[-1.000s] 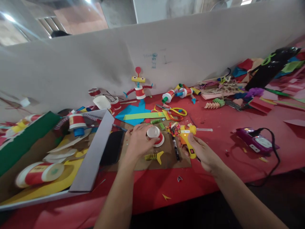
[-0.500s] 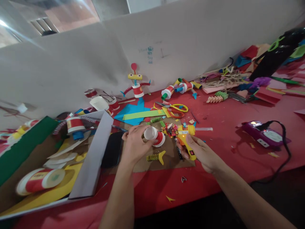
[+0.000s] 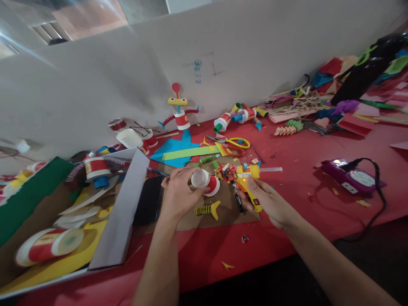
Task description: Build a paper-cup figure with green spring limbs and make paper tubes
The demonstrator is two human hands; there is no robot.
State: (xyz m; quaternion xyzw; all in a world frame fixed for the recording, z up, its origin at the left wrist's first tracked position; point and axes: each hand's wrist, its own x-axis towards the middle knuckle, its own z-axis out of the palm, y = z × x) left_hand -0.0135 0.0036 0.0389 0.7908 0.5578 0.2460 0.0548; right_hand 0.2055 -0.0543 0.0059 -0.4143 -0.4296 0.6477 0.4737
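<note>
My left hand (image 3: pixel 182 191) grips a red and white paper cup (image 3: pixel 212 185), tilted with a white round end facing up. In my right hand (image 3: pixel 266 197) is a yellow hot glue gun (image 3: pixel 250 189), its small light lit and a clear glue stick (image 3: pixel 270 169) poking out the back. The gun's nozzle end, near the cup, is hidden among colourful scraps (image 3: pixel 227 172). Just below the cup lies a yellow and black folded paper spring (image 3: pixel 204 210) with a yellow paper tail (image 3: pixel 215 210). A black marker (image 3: pixel 237 197) rests beside my right fingers.
Left of my hand are a black phone (image 3: pixel 147 201) and an open box (image 3: pixel 119 212) with cups and paper. Scissors (image 3: pixel 234 143) and blue paper (image 3: pixel 174 154) lie behind. A cup figure (image 3: pixel 182 121) stands by the wall. A purple power strip (image 3: pixel 350 178) with a cable sits right.
The whole view has shifted slightly, so things appear a little further left. Both hands keep their holds on the cup and the glue gun, nearly still; more of the marker shows.
</note>
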